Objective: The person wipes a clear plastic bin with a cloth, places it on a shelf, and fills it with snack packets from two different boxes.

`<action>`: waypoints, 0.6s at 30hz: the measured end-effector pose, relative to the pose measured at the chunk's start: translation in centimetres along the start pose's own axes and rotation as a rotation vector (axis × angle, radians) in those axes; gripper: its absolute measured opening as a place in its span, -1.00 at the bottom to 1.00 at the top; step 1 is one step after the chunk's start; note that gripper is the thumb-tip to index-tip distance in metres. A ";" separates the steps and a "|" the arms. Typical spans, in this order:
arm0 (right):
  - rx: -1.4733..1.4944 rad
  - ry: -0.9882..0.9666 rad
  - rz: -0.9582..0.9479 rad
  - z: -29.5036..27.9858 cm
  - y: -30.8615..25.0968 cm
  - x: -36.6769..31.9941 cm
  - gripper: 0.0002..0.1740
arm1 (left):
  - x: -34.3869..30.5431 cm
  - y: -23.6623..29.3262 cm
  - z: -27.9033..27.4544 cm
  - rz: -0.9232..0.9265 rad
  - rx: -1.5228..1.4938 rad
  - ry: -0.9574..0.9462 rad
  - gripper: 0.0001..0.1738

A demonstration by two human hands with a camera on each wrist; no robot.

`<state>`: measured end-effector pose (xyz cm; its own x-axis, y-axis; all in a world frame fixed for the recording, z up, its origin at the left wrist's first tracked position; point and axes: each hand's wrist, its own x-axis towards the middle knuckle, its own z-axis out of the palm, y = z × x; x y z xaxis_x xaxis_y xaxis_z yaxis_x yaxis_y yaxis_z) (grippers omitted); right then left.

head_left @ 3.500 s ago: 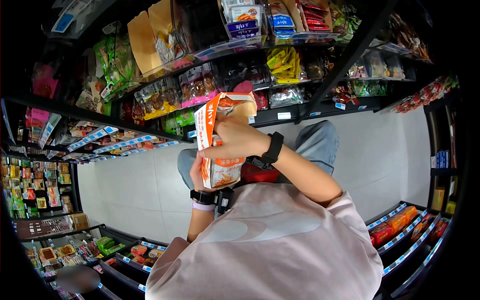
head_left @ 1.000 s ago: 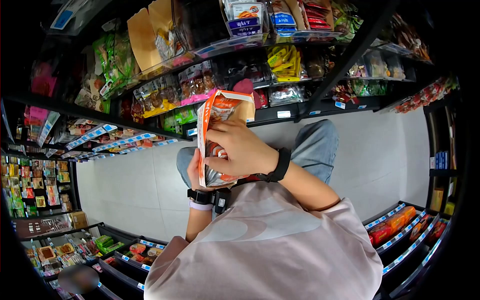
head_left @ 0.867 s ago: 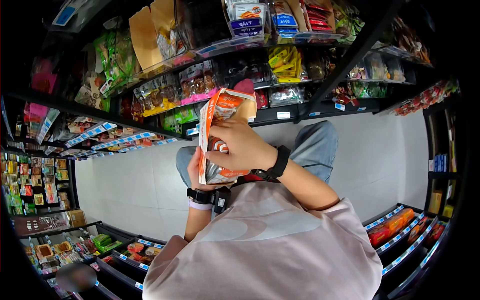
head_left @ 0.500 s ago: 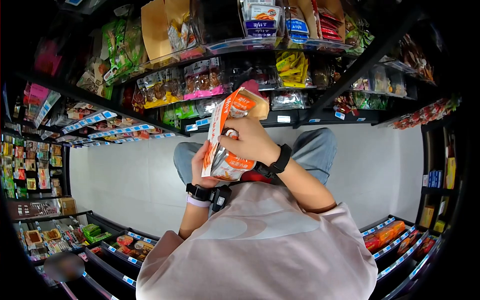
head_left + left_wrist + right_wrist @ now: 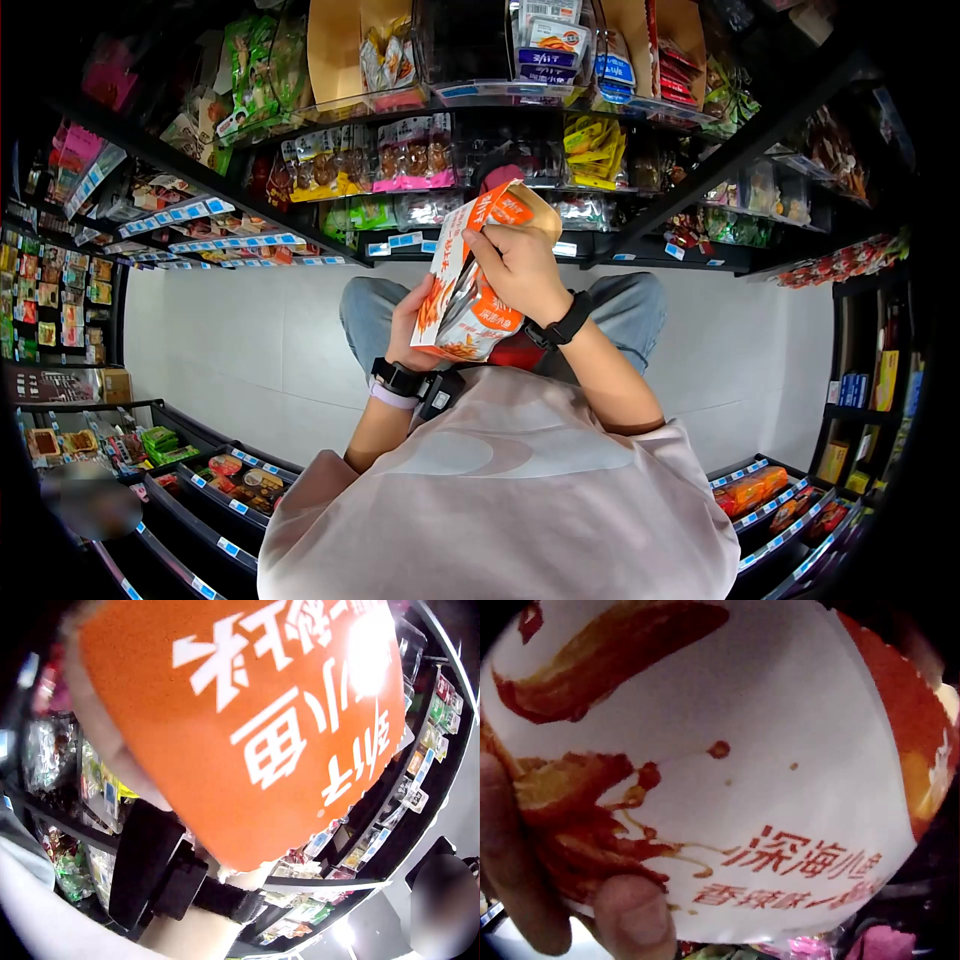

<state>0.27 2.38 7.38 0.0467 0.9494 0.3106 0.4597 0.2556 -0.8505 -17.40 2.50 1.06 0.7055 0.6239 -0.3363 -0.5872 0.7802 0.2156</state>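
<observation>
An orange-and-white cardboard snack box (image 5: 455, 270) is held tilted above the person's lap in the head view. Its open side shows several shiny orange-and-white snack packets (image 5: 485, 318) standing in it. My left hand (image 5: 408, 325) grips the box from its left side, the thumb lying along the printed white panel. Over the box opening, my right hand (image 5: 517, 268) has its fingers curled at the packets, with the thumb by the panel's edge; the fingertips are hidden. The left wrist view is filled by the box's orange face (image 5: 262, 735), the right wrist view by its white printed panel (image 5: 765, 727).
Shelves of bagged snacks rise in front, with yellow packets (image 5: 595, 150) and a brown open carton (image 5: 335, 50) among them. Low shelves (image 5: 190, 500) stand behind on both sides. The person's jeans-clad knees (image 5: 630, 310) are below, over a pale tiled floor (image 5: 240, 340).
The box has turned, tilting its top rightward and showing more of its white panel. My right hand has risen from deeper among the packets towards the upper end. The view has shifted.
</observation>
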 end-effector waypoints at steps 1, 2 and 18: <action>0.002 -0.006 0.006 0.0 0.1 -0.1 -0.63 | 0.0 -0.1 0.0 -0.002 0.010 0.006 -0.50; 0.000 -0.009 0.004 -0.1 0.0 -0.2 -0.63 | 0.1 -0.1 0.0 -0.001 0.008 0.004 -0.50; 0.401 -0.190 0.234 -1.7 2.6 -0.9 -0.58 | 0.3 -0.3 -1.5 -0.081 -0.118 -0.024 -0.48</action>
<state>2.90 1.90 5.64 -0.0718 0.9966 0.0410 0.0777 0.0466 -0.9959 -17.64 2.37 -0.47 0.7610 0.5613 -0.3254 -0.5697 0.8181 0.0788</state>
